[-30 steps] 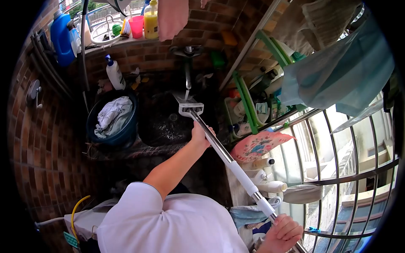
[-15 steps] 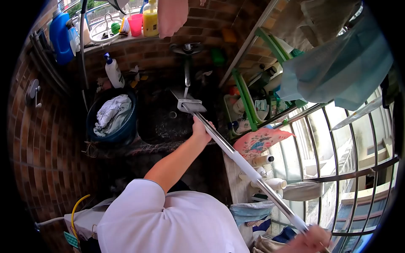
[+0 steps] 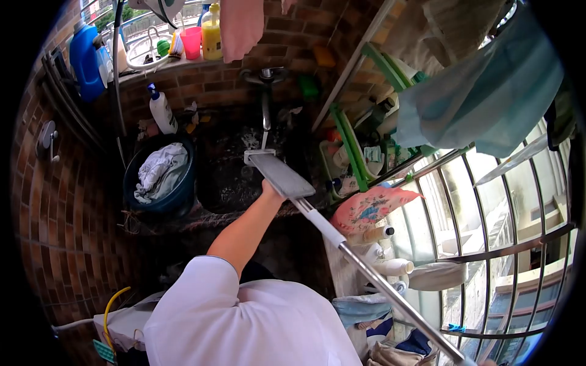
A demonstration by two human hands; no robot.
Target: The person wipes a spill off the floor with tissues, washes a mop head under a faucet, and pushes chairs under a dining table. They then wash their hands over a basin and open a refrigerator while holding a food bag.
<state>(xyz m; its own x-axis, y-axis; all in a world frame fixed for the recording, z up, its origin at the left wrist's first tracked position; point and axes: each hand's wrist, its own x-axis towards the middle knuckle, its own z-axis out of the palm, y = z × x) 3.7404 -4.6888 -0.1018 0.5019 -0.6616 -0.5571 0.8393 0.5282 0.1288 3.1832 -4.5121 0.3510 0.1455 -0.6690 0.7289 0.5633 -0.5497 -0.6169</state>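
A flat mop with a grey pad (image 3: 284, 175) and a long silver pole (image 3: 390, 290) slants from the sink down to the lower right. Water from the faucet (image 3: 266, 107) runs onto the white end of the mop head, over the dark wet sink (image 3: 223, 186). My left hand (image 3: 271, 191) is closed on the mop beside the pad's lower edge, its fingers partly hidden behind the pad. Only a sliver of my right hand (image 3: 488, 363) shows at the bottom edge near the pole's far end; its fingers are out of sight.
A dark tub (image 3: 189, 186) with wet cloth stands left of the sink, a white pump bottle (image 3: 162, 111) behind it. Green-edged shelves (image 3: 349, 146), a pink printed bag (image 3: 372, 208) and white bottles (image 3: 394, 266) line the right. Hanging cloths and window bars lie beyond.
The mop head has turned, so its pad now faces up and extends to the lower right, with its end under the water. My right hand has moved down and right, almost out of view.
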